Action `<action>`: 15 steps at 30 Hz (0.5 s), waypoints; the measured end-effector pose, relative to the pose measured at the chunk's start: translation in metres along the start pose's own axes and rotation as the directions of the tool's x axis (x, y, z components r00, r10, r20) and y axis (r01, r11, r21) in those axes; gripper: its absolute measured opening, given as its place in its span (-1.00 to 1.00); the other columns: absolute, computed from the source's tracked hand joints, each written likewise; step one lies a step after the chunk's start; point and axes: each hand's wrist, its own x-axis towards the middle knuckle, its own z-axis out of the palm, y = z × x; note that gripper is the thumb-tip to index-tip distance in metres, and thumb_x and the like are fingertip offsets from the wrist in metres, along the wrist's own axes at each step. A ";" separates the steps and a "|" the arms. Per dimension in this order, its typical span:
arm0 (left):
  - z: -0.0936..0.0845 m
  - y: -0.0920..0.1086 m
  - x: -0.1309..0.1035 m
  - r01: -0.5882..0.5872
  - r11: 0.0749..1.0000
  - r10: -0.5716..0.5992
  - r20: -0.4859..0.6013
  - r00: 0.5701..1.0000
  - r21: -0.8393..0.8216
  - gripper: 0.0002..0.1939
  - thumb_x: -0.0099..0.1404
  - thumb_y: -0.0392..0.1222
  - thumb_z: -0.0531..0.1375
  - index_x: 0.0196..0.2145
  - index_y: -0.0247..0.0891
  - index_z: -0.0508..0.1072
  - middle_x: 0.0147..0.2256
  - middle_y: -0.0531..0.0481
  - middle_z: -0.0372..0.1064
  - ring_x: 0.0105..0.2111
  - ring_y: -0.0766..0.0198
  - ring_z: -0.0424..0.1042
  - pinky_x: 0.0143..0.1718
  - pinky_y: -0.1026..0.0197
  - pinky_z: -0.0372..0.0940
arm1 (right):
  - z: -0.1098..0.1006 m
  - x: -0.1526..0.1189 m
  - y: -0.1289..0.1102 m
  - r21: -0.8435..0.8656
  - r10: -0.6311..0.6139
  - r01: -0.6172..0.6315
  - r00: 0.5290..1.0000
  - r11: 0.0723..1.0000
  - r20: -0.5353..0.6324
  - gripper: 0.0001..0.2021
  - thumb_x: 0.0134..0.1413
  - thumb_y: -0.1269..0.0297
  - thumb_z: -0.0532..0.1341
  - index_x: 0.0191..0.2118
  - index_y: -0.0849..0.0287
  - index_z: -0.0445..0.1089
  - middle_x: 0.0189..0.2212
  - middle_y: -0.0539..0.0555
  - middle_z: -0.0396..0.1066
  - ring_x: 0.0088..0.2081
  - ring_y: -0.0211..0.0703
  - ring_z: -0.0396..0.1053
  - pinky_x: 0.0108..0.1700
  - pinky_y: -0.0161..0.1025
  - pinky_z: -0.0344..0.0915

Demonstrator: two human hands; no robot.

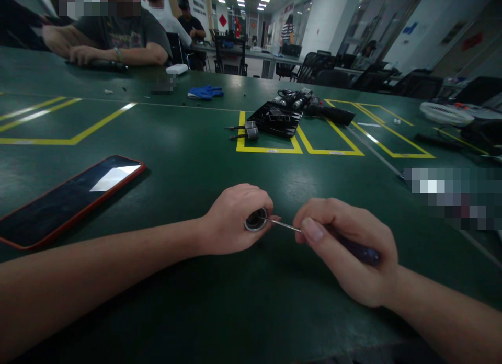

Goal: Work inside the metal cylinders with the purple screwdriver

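Observation:
My left hand (pixel 235 220) is wrapped round a small round part (pixel 255 220) with a silvery rim and a dark hollow inside; its open end faces right, and the fingers hide the rest. In my right hand (pixel 353 249) is a screwdriver (pixel 364 252) with a dark purple-blue handle. Its thin metal shaft points left, and the tip reaches into the mouth of the round part. Both hands are just above the green table (pixel 188 301). How deep the tip sits cannot be made out.
An orange-edged phone (pixel 74 199) lies at left. Ahead are black motor-like parts (pixel 250 130), a black plate (pixel 274 118), cabled black tools (pixel 301 100) and a blue glove (pixel 205 92). Yellow tape marks the table. A person (pixel 129 34) sits across it; a white object (pixel 446 113) lies right.

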 end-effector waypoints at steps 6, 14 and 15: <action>0.000 0.001 0.000 0.003 1.000 -0.003 0.002 1.000 -0.005 -0.85 0.19 -0.24 0.10 -0.52 -0.30 0.28 -0.56 0.07 0.27 -0.55 0.38 0.21 -0.48 0.30 0.12 | 0.001 0.000 0.002 0.039 0.034 -0.035 0.999 0.999 0.019 -0.85 0.11 0.42 0.03 -0.45 0.15 0.25 -0.57 0.01 0.29 -0.55 -0.29 0.24 -0.50 -0.27 0.18; -0.001 0.000 -0.001 0.005 1.000 -0.005 0.018 1.000 -0.014 -0.90 0.15 -0.29 0.12 -0.50 -0.31 0.29 -0.54 0.05 0.29 -0.53 0.36 0.24 -0.47 0.29 0.14 | 0.003 0.000 0.012 0.295 0.248 -0.225 0.968 0.928 -0.040 -0.81 0.13 0.35 0.08 -0.49 0.19 0.30 -0.57 -0.03 0.29 -0.53 -0.33 0.21 -0.52 -0.34 0.15; -0.001 0.000 -0.001 0.008 1.000 -0.007 0.020 1.000 -0.014 -0.90 0.16 -0.28 0.12 -0.50 -0.31 0.29 -0.54 0.05 0.29 -0.53 0.36 0.24 -0.47 0.29 0.14 | 0.004 0.000 0.013 0.325 0.262 -0.236 0.964 0.916 -0.039 -0.81 0.13 0.35 0.09 -0.49 0.19 0.30 -0.57 -0.03 0.29 -0.53 -0.33 0.21 -0.52 -0.34 0.14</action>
